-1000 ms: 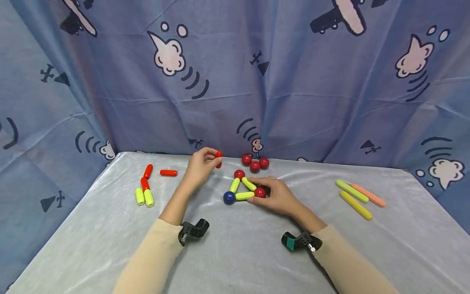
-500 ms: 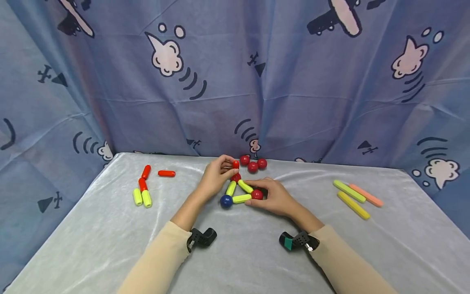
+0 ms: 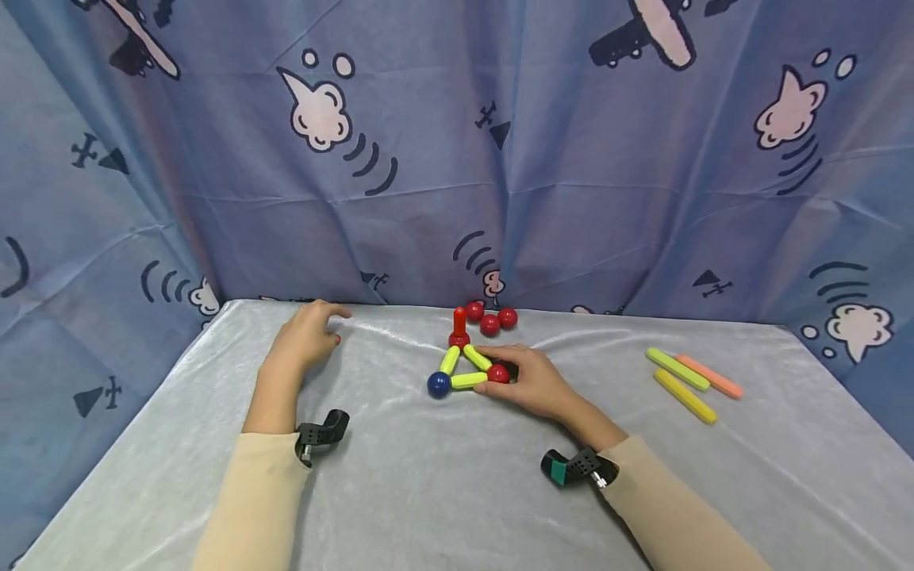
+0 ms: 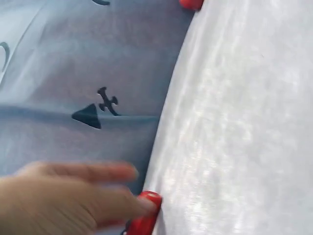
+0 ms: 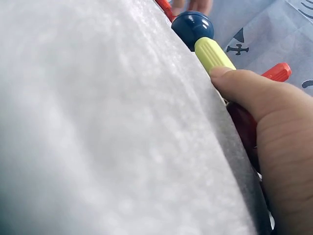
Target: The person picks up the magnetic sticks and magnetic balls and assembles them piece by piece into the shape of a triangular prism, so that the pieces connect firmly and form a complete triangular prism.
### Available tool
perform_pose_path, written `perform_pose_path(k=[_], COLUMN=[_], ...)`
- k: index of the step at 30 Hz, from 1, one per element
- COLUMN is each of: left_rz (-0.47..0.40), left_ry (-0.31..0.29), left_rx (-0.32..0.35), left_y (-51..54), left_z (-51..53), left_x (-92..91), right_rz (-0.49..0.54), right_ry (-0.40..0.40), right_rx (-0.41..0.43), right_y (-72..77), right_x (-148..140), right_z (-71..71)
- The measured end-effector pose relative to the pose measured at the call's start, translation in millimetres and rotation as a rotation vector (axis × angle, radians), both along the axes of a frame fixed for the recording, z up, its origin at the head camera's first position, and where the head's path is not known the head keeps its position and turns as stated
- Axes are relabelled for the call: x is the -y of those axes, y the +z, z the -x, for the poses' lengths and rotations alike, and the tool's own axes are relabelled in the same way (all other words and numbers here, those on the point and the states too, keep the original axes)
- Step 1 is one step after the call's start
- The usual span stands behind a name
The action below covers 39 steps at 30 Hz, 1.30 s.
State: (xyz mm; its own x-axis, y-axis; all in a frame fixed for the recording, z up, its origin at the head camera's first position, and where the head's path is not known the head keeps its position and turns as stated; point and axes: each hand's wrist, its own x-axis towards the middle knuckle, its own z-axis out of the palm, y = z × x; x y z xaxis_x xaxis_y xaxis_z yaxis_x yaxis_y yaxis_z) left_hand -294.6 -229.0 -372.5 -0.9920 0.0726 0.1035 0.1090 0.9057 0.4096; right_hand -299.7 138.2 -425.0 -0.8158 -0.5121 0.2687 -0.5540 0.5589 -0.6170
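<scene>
A triangle of yellow-green magnetic sticks (image 3: 468,381) lies mid-table, with a blue ball (image 3: 439,385) and two red balls at its corners. My right hand (image 3: 531,382) holds it around the right red ball (image 3: 497,373), the thumb on the near stick (image 5: 213,55). From the far red ball (image 3: 459,341) a red stick (image 3: 459,320) stands upright. Over at the left, my left hand (image 3: 303,339) is at another red stick (image 4: 145,220), its index finger straight and a fingertip over the stick; the left wrist view is blurred there. My left hand and forearm hide the spot where more sticks lay.
Several loose red balls (image 3: 489,324) sit behind the triangle, near the table's back edge. At the right lie a long lime stick (image 3: 677,369), a yellow stick (image 3: 685,396) and an orange stick (image 3: 710,377). A patterned curtain (image 3: 428,159) hangs behind the table.
My left hand set the red stick upright on the far red ball, let go and moved left to another red stick. My right hand has kept its hold on the triangle.
</scene>
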Motion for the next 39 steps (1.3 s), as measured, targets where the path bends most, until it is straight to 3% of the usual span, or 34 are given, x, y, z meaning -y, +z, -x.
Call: perform_pose_path(k=[3, 8, 12, 15, 19, 25, 30, 35, 37, 39], left_rz=[0.014, -0.006, -0.119, -0.299, -0.515, -0.648, -0.639, -0.547, -0.451, -0.321], left_ry=[0.021, 0.044, 0.047, -0.003, -0.123, -0.266, -0.314, -0.337, -0.298, -0.202], left_rx=[0.011, -0.027, -0.023, -0.024, 0.026, 0.126, 0.145, 0.144, 0.099, 0.026], left_y=[-5.3, -10.7, -6.7, 0.9, 10.5, 7.5, 0.6, 4.9, 9.1, 12.6], left_z=[-2.8, -1.1, 3.4, 6.6, 7.0, 4.5, 2.9, 4.0, 4.3, 3.6], left_x=[4.4, -1.8, -14.6, -33.9, -66.4, -106.5, -115.7, -97.8, -81.0, -58.6], right_rz=[0.002, -0.003, 0.016, 0.038, 0.046, 0.027, 0.019, 0.011, 0.014, 0.02], right_ry=[-0.007, -0.013, -0.027, -0.054, -0.107, -0.144, -0.136, -0.139, -0.144, -0.15], right_rx=[0.017, 0.03, 0.03, 0.021, 0.013, 0.03, 0.032, 0.035, 0.032, 0.028], right_y=[0.9, 1.7, 1.1, 0.8, 1.6, 1.3, 0.0, -0.5, -0.3, -0.1], right_x=[0.1, 0.1, -0.3, -0.6, -0.6, 0.4, 2.9, 3.2, 2.3, 1.0], right_z=[-0.4, -0.7, 0.8, 2.0, 1.3, 1.8, 3.1, 3.2, 2.8, 2.3])
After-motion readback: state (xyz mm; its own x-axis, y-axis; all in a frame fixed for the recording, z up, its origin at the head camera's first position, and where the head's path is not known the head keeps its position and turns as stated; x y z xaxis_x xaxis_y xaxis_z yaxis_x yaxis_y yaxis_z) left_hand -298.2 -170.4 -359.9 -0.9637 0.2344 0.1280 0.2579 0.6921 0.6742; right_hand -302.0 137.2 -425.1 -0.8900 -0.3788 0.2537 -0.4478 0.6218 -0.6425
